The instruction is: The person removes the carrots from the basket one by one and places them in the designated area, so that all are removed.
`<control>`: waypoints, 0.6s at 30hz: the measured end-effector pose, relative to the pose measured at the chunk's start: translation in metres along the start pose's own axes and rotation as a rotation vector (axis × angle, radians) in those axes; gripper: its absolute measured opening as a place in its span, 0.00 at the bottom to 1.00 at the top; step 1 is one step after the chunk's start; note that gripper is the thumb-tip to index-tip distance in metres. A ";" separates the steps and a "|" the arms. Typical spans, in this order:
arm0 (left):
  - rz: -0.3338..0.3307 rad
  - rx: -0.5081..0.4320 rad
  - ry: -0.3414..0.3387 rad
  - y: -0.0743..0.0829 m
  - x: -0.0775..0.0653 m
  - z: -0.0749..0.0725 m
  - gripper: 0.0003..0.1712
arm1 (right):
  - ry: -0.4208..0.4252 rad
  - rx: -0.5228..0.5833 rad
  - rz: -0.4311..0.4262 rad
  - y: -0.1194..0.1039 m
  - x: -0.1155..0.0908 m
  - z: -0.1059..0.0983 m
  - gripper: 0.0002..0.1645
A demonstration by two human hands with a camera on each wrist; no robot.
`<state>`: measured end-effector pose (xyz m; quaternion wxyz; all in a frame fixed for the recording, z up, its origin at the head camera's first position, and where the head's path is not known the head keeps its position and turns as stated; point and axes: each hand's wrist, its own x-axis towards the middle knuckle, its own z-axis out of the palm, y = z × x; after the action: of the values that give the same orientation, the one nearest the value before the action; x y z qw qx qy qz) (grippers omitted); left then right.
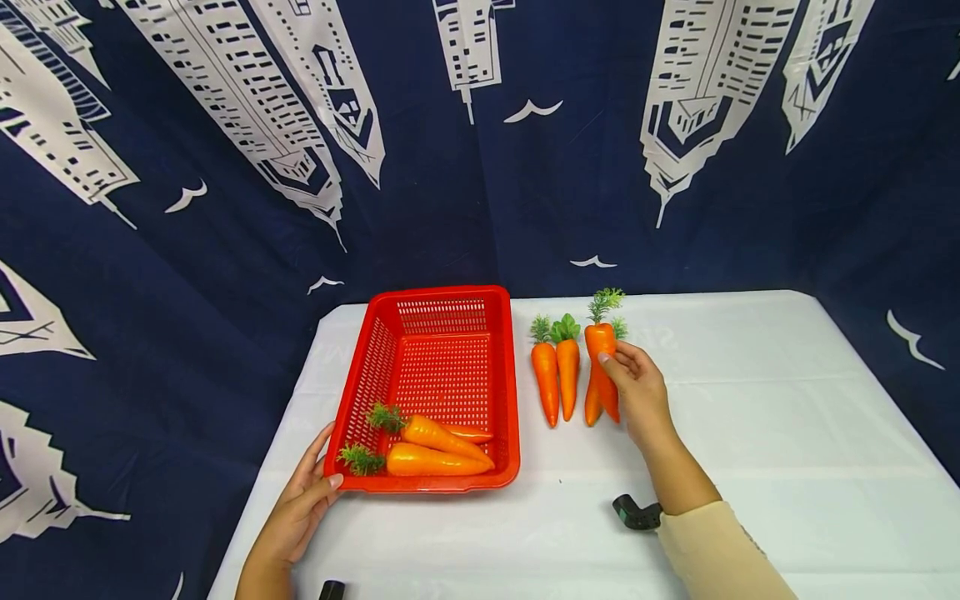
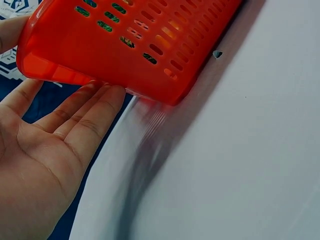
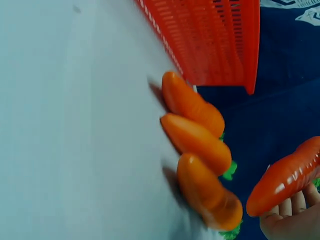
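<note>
My left hand (image 1: 298, 508) grips the near left corner of a red plastic basket (image 1: 513, 383), thumb over the rim and fingers along the outer wall. In the left wrist view those fingers (image 2: 95, 117) touch the wall below the lip. Two orange carrots with green tops, one nearer (image 1: 438, 460) and one farther (image 1: 442, 437), lie in the basket, partly covering a third (image 1: 471, 433). My right hand (image 1: 643, 396) holds another carrot (image 3: 287, 177) between thumb and fingers, raised off the table. Beneath it lies a carrot (image 1: 592, 406), partly hidden in the head view.
Two more carrots, one at left (image 1: 545, 385) and one beside it (image 1: 568, 377), lie right of the basket on the white-covered table (image 1: 765, 433). A black device (image 1: 636, 512) sits by my right wrist. Dark blue printed cloth (image 1: 487, 200) hangs behind the table.
</note>
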<state>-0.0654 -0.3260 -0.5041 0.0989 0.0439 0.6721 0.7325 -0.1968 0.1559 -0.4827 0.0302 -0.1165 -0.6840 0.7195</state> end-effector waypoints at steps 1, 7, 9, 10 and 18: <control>0.005 -0.002 -0.005 0.000 0.000 0.000 0.43 | 0.006 -0.010 0.008 0.001 0.001 -0.002 0.34; -0.010 0.001 0.016 0.000 0.000 0.000 0.43 | 0.035 -0.093 0.081 0.007 0.008 -0.012 0.36; -0.024 -0.002 0.030 0.000 0.000 0.000 0.44 | 0.037 -0.117 0.102 0.009 0.010 -0.015 0.36; -0.023 0.001 0.027 0.000 0.000 0.000 0.44 | 0.039 -0.127 0.110 0.010 0.011 -0.016 0.37; 0.006 -0.009 -0.010 -0.001 0.000 -0.001 0.43 | 0.028 -0.145 0.161 0.017 0.021 -0.024 0.39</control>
<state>-0.0658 -0.3269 -0.5052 0.1005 0.0492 0.6681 0.7356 -0.2100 0.1827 -0.5031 -0.0267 -0.1832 -0.7221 0.6666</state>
